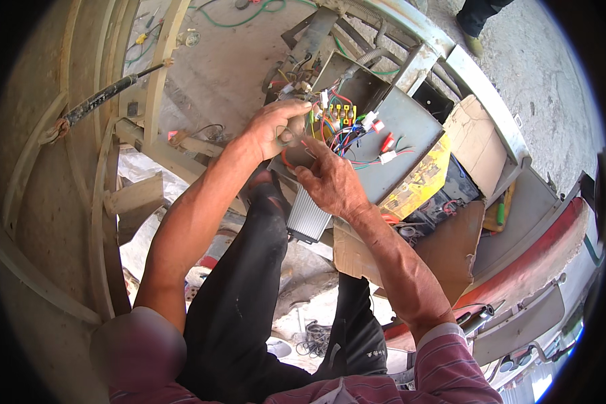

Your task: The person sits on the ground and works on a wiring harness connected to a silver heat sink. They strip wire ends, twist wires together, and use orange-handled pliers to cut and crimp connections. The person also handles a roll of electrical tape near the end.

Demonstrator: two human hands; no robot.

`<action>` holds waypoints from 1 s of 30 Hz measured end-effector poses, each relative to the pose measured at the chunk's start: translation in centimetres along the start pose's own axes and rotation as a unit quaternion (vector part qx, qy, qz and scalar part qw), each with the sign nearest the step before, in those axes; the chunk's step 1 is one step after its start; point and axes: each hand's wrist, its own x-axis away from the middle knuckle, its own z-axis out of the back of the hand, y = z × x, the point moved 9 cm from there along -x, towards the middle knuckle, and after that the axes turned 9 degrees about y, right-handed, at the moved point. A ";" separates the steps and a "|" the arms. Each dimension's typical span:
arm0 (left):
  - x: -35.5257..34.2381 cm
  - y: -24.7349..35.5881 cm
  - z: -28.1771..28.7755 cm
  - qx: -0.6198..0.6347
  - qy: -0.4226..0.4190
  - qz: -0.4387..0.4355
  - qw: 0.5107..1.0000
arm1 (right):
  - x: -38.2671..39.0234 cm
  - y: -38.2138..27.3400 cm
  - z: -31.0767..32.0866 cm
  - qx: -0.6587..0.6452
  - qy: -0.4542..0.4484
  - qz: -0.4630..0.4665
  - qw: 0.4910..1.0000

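My left hand [279, 126] is at the near left side of an open grey metal box, its fingers curled in. What lies between them is too small to make out. My right hand [333, 180] is close beside it, with thumb and forefinger pinched on what looks like a thin wire. An orange cable [286, 160] bends beside the fingers. Just beyond are a yellow terminal block [344, 114] and a tangle of coloured wires [349, 138]. White plugs [369, 120] and a red connector [388, 142] lie on the grey metal plate [411, 114]. Below my right hand sits a finned aluminium controller box [308, 217].
A yellow panel [421, 176] edges the plate on the right, with cardboard [478, 138] beyond. More cardboard [451, 249] stands beside my right forearm. Metal frame bars [161, 74] rise at left, with a black gas strut [108, 99]. Another person's foot [473, 44] is at the far right.
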 end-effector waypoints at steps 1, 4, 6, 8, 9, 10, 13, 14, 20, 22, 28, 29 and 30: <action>0.1 0.3 -0.2 -0.014 -0.010 -0.012 1.000 | 0.2 0.2 -0.5 0.020 -0.029 0.001 0.999; 0.2 1.3 0.6 -0.065 0.034 -0.049 0.996 | 0.0 0.0 -0.9 -0.011 -0.036 0.017 0.999; 0.3 1.5 1.3 -0.066 0.082 -0.066 0.992 | -0.2 0.2 0.4 0.014 0.025 0.012 1.000; 0.6 1.2 2.0 -0.080 0.115 -0.065 0.988 | -0.6 0.2 1.4 0.047 0.062 0.009 0.997; 0.8 1.0 2.1 -0.093 0.112 -0.056 0.988 | -1.0 0.1 1.7 0.065 0.070 0.010 0.995; 1.0 0.6 2.5 -0.112 0.123 -0.040 0.985 | -1.4 0.1 1.9 0.086 0.078 0.006 0.993; 1.9 0.2 2.0 -0.110 0.081 -0.064 0.989 | -2.5 0.3 1.9 0.146 0.057 -0.011 0.988; 2.1 0.2 2.1 -0.120 0.095 -0.075 0.985 | -2.7 0.4 1.8 0.170 0.051 -0.019 0.984; 3.3 2.1 1.0 -0.136 0.099 -0.192 0.967 | -2.9 0.8 0.9 0.217 -0.018 -0.004 0.976; 3.9 3.6 -0.5 -0.219 0.071 -0.282 0.931 | -3.0 0.8 0.6 0.220 -0.028 0.010 0.975; 4.5 3.6 -3.6 -0.615 0.022 -0.320 0.721 | -2.2 0.7 0.2 0.257 -0.048 0.047 0.964; 4.5 3.7 -3.6 -0.656 0.032 -0.320 0.683 | -2.1 0.6 0.2 0.260 -0.045 0.054 0.963; 4.5 3.8 -3.5 -0.676 0.034 -0.326 0.660 | -2.0 0.6 0.3 0.256 -0.042 0.053 0.964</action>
